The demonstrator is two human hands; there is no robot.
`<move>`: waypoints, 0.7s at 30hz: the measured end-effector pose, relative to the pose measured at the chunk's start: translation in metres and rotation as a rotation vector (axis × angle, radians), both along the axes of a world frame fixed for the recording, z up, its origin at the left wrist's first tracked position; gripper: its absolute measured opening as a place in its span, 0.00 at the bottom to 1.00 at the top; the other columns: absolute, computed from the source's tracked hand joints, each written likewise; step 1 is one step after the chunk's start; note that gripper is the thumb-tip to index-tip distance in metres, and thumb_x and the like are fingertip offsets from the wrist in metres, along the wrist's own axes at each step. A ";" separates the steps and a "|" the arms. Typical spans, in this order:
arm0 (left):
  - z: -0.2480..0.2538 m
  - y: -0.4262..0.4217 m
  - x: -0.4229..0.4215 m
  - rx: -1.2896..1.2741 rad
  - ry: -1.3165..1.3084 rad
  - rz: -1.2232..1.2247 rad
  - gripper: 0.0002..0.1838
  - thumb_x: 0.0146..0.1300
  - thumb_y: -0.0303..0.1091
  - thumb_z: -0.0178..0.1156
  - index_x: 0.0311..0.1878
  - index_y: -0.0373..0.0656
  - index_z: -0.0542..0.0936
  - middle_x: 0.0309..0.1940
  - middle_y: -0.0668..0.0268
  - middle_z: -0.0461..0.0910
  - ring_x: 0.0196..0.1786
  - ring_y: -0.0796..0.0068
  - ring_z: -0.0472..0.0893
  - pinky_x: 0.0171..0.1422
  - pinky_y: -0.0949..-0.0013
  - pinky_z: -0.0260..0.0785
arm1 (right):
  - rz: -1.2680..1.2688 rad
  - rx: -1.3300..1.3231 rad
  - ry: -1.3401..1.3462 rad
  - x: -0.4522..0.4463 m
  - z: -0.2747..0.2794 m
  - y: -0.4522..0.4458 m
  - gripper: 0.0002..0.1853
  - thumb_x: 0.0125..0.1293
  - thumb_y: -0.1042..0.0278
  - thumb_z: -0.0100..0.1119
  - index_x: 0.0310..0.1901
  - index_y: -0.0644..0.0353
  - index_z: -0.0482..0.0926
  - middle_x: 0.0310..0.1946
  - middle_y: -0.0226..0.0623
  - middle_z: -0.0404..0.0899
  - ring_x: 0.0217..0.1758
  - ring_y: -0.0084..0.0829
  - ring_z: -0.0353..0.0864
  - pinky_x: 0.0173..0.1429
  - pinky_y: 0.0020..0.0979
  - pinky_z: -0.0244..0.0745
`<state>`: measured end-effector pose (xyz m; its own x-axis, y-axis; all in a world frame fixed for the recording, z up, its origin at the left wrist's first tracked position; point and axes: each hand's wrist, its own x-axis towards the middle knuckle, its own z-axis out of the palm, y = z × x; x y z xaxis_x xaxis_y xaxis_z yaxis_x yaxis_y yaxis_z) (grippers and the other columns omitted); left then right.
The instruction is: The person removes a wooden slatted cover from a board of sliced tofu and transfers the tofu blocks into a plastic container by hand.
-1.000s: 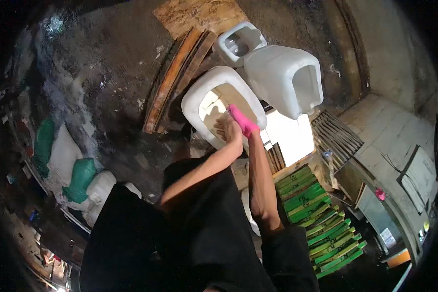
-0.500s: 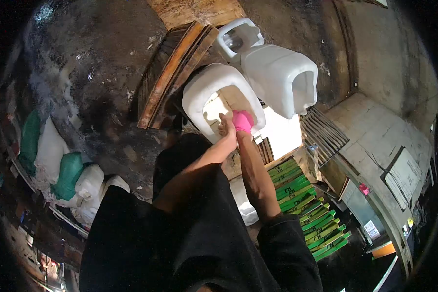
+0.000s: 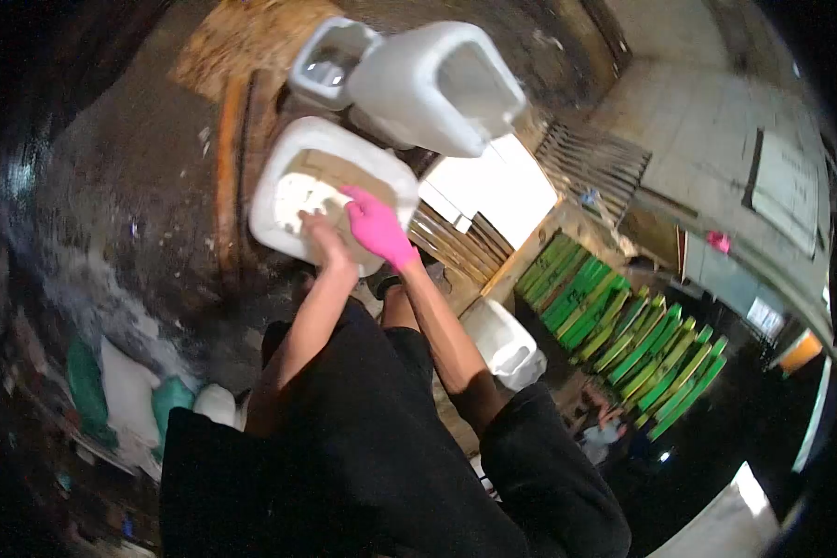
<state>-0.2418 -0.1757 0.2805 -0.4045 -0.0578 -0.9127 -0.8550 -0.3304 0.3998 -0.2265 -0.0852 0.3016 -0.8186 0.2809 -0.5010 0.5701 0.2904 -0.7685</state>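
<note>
My left hand [image 3: 325, 240], bare, is over the near rim of a white plastic tub [image 3: 272, 209], its fingers stretched toward the inside. My right hand [image 3: 376, 226] wears a pink rubber glove and reaches over the same tub beside the left one, fingers extended and with nothing visible in them. A small gap separates the two hands. Inside the tub is a pale, cloudy-looking liquid [image 3: 299, 192] with a bright reflection; I cannot tell whether the fingertips touch it.
Behind the tub stand a large cut white jerrycan [image 3: 400, 88] and a smaller cut container [image 3: 318, 60]. To the right are a bright white panel [image 3: 498, 191], wooden slats [image 3: 460, 244] and a row of green-painted boards [image 3: 614, 325]. Filled sacks [image 3: 126, 391] lie at lower left.
My hands were together over the tub and are now apart, the gloved one turned leftward. The view has turned, so the tub and containers appear further left.
</note>
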 end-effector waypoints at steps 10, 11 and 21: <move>0.004 0.100 0.130 -0.241 1.105 -1.066 0.33 0.69 0.43 0.52 0.69 0.33 0.57 0.72 0.48 0.49 0.74 0.52 0.53 0.75 0.54 0.46 | -1.449 -0.377 0.049 0.325 -0.199 0.198 0.18 0.71 0.54 0.51 0.52 0.58 0.79 0.40 0.26 0.82 0.38 0.17 0.76 0.41 0.20 0.68; -0.016 0.119 0.138 -0.191 1.054 -1.132 0.34 0.67 0.44 0.54 0.69 0.33 0.58 0.72 0.49 0.50 0.74 0.52 0.53 0.75 0.54 0.46 | -1.508 -0.368 0.136 0.357 -0.251 0.208 0.21 0.73 0.54 0.46 0.58 0.61 0.75 0.51 0.32 0.80 0.51 0.23 0.77 0.55 0.24 0.69; -0.278 0.217 0.147 -0.579 1.071 -1.771 0.64 0.42 0.33 0.77 0.74 0.37 0.40 0.73 0.44 0.44 0.74 0.45 0.49 0.76 0.52 0.47 | -0.974 0.538 -0.189 0.242 -0.357 0.192 0.26 0.75 0.63 0.33 0.72 0.61 0.52 0.73 0.47 0.53 0.77 0.39 0.48 0.77 0.40 0.45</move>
